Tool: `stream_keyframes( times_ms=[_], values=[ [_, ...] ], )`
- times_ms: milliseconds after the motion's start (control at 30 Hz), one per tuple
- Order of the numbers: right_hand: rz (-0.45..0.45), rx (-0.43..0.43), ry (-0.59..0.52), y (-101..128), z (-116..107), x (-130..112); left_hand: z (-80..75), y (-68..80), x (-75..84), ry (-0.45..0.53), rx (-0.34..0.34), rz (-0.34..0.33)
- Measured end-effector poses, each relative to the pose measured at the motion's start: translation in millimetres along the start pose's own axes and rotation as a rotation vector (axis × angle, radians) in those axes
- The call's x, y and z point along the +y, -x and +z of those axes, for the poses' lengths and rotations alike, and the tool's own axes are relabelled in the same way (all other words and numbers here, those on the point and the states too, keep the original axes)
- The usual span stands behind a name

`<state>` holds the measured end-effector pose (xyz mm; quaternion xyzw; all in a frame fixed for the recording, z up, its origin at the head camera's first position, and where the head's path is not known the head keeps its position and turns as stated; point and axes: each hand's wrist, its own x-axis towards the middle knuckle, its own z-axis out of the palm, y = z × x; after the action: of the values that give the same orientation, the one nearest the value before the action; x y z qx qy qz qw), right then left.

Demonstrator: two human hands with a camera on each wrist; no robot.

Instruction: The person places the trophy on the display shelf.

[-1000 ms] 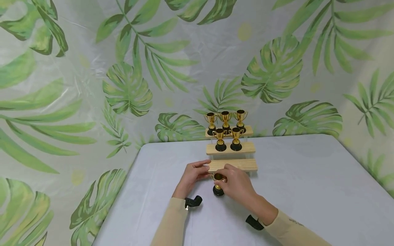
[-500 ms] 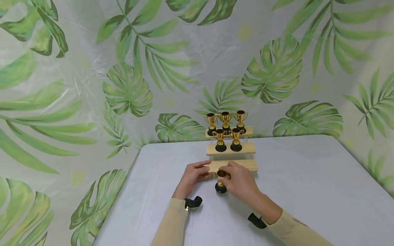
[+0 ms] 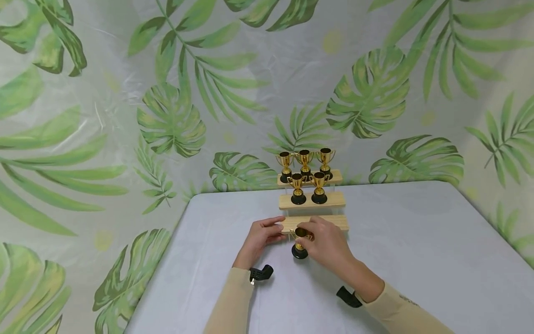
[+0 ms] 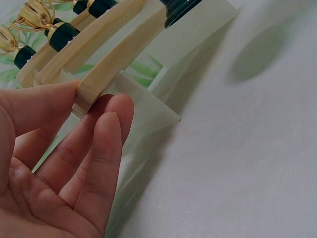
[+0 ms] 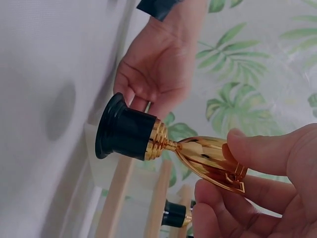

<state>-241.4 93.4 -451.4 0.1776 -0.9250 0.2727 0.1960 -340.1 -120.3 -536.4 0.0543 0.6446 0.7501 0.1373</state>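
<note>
Bare pale grey table (image 3: 417, 241) at 3 o'clock and 9 o'clock of the three-tier light wooden stepped stand (image 3: 313, 200). Lowest wooden step (image 3: 333, 221) unoccupied, though flanked by the left hand (image 3: 259, 239) at 9 o'clock. Upper steps crowded with five small gold trophy cups on black bases (image 3: 306, 174). Leaf-print backdrop (image 3: 375, 93) close behind at 12 o'clock.

Leaf-print backdrop (image 3: 233, 83), grey table (image 3: 417, 241)
</note>
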Motion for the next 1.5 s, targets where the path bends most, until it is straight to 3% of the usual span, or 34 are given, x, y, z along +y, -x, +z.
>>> stream_keyframes(
  times_ms=[833,1167,1500],
  values=[
    [-0.005,-0.004,0.013,-1.5,-1.7,-1.4,-1.8,3.2,3.5,-0.018,0.003,-0.031],
    [-0.01,0.002,-0.005,0.2,-4.0,3.2,1.2,-4.2,2.1,-0.003,0.0,-0.014],
    [-0.027,-0.014,0.01,-0.7,-7.0,6.7,0.0,-1.9,1.5,-0.003,0.01,-0.018]
  ],
)
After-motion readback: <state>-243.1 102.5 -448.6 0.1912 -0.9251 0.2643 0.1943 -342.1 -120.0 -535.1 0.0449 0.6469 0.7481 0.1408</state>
